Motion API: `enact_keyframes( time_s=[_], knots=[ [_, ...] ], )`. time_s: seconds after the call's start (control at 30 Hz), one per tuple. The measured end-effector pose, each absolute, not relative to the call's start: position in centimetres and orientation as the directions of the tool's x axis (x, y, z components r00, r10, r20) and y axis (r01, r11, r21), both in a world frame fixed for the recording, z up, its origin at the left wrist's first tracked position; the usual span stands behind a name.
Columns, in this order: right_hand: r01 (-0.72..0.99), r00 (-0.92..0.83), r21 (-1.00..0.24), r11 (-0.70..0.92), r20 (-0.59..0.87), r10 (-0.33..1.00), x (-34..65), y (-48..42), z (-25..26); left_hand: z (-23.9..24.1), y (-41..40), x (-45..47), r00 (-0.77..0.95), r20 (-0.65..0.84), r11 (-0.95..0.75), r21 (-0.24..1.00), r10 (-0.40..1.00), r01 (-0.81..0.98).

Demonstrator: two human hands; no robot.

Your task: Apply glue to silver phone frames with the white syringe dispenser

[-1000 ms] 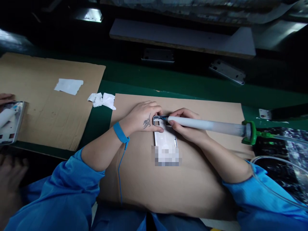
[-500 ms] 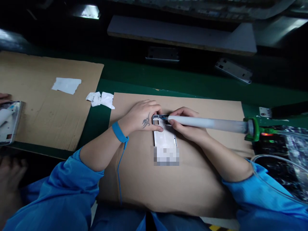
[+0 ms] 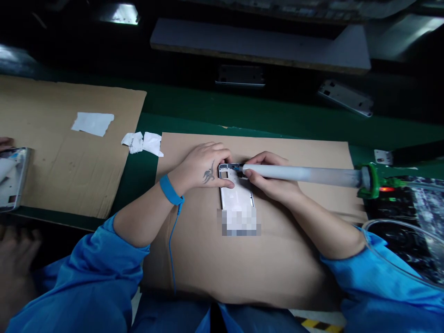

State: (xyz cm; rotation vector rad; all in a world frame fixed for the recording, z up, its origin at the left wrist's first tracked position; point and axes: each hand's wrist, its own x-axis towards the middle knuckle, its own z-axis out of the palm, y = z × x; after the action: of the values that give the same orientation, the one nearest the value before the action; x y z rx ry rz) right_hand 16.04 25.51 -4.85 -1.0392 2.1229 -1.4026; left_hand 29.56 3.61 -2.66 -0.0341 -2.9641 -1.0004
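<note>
A phone frame (image 3: 236, 196), pale inside with a metal rim, lies on the cardboard sheet (image 3: 256, 273) in front of me. My left hand (image 3: 208, 166) grips its upper left corner, thumb on the inner face and fingers round the top edge. In my right hand (image 3: 272, 178) is a glue dispensing syringe (image 3: 305, 174), a white barrel with a green cap and a hose. Its blue tip meets or hovers just over the top part of the frame; I cannot tell which. A blue wrist strap (image 3: 170, 190) with a cord circles my left wrist.
Two more phone frames (image 3: 240, 75) lie at the back under a grey shelf (image 3: 256, 44). Crumpled white paper (image 3: 151, 143) sits left of my sheet. Another person's hand (image 3: 15, 259) and a frame (image 3: 15, 180) are at the far left. Black glossy sheeting (image 3: 416, 222) lies right.
The syringe tip has shifted very slightly along the frame's top. The left hand keeps its hold on the frame. The whole view has moved a little.
</note>
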Motion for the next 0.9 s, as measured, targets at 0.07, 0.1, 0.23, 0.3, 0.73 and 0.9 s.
enact_keyframes(
  time_s=[0.07, 0.1, 0.23, 0.3, 0.73, 0.9],
  knots=[
    [-0.366, -0.650, -0.903, 0.223, 0.076, -0.756, 16.02, 25.56, -4.82, -2.59, 3.61, 29.61, -1.000, 0.020, 0.796, 0.605, 0.020, 0.028],
    [-0.364, -0.649, -0.905, 0.222, 0.076, -0.757, 16.01, 25.57, -4.78, -2.58, 3.60, 29.64, -1.000, 0.021, 0.795, 0.606, 0.022, 0.030],
    [-0.362, -0.650, -0.905, 0.224, 0.073, -0.756, 15.95, 25.62, -4.55, -2.66, 3.57, 29.71, -0.999, 0.028, 0.797, 0.603, 0.024, 0.036],
    [-0.362, -0.654, -0.904, 0.228, 0.071, -0.754, 15.94, 25.61, -4.44, -2.74, 3.54, 29.69, -0.999, 0.033, 0.798, 0.601, 0.027, 0.042],
    [-0.346, -0.657, -0.914, 0.214, 0.073, -0.751, 16.00, 25.51, -4.44, -3.34, 3.33, 29.77, -0.997, 0.077, 0.796, 0.601, 0.033, 0.072],
    [-0.343, -0.662, -0.914, 0.215, 0.072, -0.746, 16.05, 25.44, -4.36, -3.41, 3.34, 29.68, -0.997, 0.075, 0.793, 0.605, 0.033, 0.072]
  ],
)
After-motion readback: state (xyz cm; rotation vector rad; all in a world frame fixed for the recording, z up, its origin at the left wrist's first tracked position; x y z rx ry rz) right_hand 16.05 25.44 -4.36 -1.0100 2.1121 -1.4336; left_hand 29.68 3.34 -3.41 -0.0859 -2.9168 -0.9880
